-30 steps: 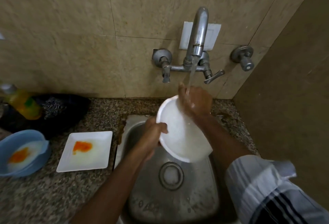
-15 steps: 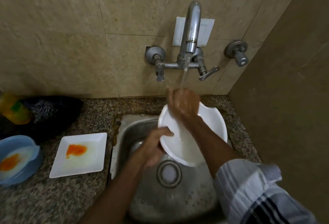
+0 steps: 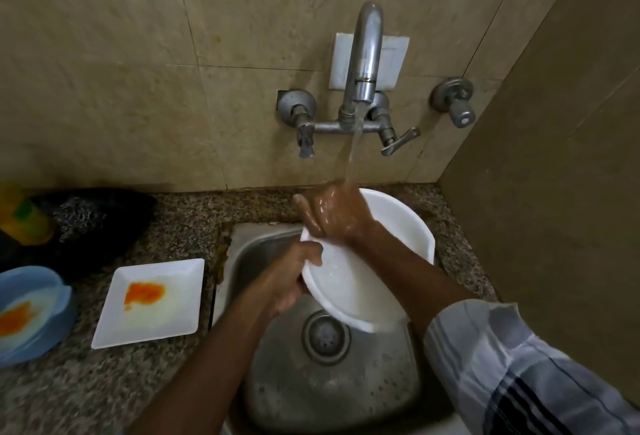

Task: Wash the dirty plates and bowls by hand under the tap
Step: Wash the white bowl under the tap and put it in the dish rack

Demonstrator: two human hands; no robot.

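Presently we rinse one round white plastic bowl (image 3: pixel 349 282) over the steel sink (image 3: pixel 332 382), below the running chrome wall tap (image 3: pixel 363 64): left hand (image 3: pixel 294 282) clamped on its rim, right hand (image 3: pixel 332 213) spread flat, rubbing its upper edge. Next, we judge, turning it to rinse fully. Left of the sink, unwashed: one stained white square plate (image 3: pixel 152 303), one blue bowl (image 3: pixel 31 313).

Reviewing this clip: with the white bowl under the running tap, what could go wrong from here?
1. The white bowl is tilted over the sink, gripped at the rim by the wet left hand; it could slip.
2. Water hits the right hand and may splash onto the counter.
3. The stained square plate lies near the sink edge, within elbow range.
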